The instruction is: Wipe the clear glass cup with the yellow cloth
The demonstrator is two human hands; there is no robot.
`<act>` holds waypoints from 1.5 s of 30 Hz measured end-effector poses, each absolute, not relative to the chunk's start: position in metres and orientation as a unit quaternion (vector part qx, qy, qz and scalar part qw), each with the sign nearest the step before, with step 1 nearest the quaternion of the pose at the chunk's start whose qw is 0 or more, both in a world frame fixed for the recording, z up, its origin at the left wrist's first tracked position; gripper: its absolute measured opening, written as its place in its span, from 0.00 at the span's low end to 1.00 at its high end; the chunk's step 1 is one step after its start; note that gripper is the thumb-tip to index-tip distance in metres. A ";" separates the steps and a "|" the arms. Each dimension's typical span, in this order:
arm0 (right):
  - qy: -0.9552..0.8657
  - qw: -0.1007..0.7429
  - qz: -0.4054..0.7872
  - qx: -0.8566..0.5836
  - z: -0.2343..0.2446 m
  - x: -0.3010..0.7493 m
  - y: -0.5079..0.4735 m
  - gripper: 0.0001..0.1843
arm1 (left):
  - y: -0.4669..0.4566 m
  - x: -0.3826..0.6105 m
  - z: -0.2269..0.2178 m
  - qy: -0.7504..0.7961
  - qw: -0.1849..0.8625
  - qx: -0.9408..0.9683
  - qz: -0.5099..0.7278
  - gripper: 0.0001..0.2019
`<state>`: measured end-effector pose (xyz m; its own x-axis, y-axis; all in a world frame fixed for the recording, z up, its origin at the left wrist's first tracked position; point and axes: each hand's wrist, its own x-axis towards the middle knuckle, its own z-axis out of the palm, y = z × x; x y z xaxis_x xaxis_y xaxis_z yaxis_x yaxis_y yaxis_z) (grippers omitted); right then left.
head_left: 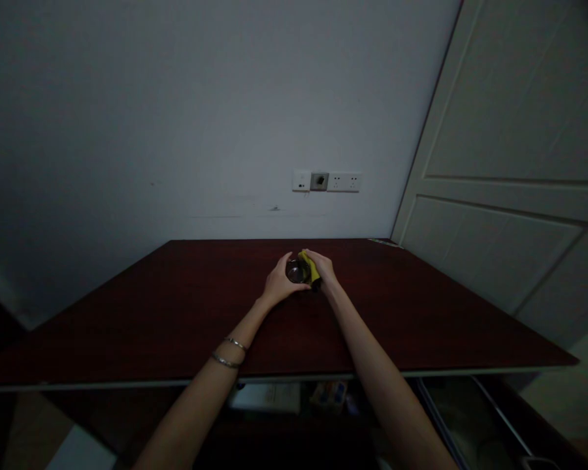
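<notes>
My left hand (pixel 279 282) is curled around the left side of a small round clear glass (pixel 296 271), its thumb along the near side. On the glass's right side, my right hand (pixel 323 266) grips a yellow cloth (pixel 310 266) with a dark lower edge and presses it to the glass. Both hands are over the far middle part of the dark red table (pixel 215 307). The right fingertips are partly hidden behind the cloth, and I cannot tell whether the glass rests on the table.
A wall with sockets (pixel 343 182) and a grey switch plate (pixel 319 181) stands behind the table. At the right is a pale panelled door (pixel 500 228). Under the table's front edge are a white flat item (pixel 267 397) and a small colourful box (pixel 329 394).
</notes>
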<state>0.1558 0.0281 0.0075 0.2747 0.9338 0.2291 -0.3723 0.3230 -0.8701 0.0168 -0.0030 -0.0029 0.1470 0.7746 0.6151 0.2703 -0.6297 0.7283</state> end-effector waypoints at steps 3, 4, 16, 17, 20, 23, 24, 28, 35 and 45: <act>-0.385 0.687 0.483 -0.382 0.006 0.163 0.032 0.14 | -0.001 0.019 -0.006 0.344 0.196 0.770 0.501 0.50; -0.387 0.677 0.490 -0.390 0.006 0.164 0.032 0.13 | -0.001 0.019 -0.007 0.339 0.187 0.778 0.495 0.50; -0.409 0.590 0.633 -0.289 0.009 0.160 0.028 0.18 | 0.003 0.021 -0.013 0.363 0.129 0.782 0.490 0.47; -0.392 0.590 0.643 -0.292 0.009 0.159 0.027 0.17 | 0.004 0.022 -0.014 0.370 0.126 0.782 0.486 0.47; -0.360 0.598 0.650 -0.302 0.008 0.153 0.028 0.17 | 0.007 0.022 -0.018 0.387 0.123 0.777 0.481 0.46; -0.337 0.618 0.643 -0.301 0.005 0.148 0.029 0.16 | 0.009 0.023 -0.021 0.400 0.133 0.766 0.486 0.44; -0.332 0.626 0.639 -0.299 0.003 0.147 0.030 0.15 | 0.009 0.023 -0.021 0.403 0.139 0.760 0.490 0.43; -0.317 0.671 0.598 -0.303 -0.005 0.139 0.033 0.13 | 0.011 0.025 -0.021 0.420 0.165 0.721 0.525 0.41; -0.322 0.728 0.496 -0.348 -0.016 0.134 0.042 0.14 | 0.015 0.025 -0.020 0.412 0.282 0.673 0.545 0.43; -0.293 0.684 0.540 -0.393 -0.013 0.160 0.048 0.08 | 0.018 0.023 -0.027 0.334 0.396 0.696 0.498 0.45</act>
<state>0.1598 0.0478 -0.0125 0.2437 0.9695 -0.0239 -0.5080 0.1067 -0.8547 0.0234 0.0181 -0.0267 0.2813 0.8590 0.4279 0.0712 -0.4633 0.8833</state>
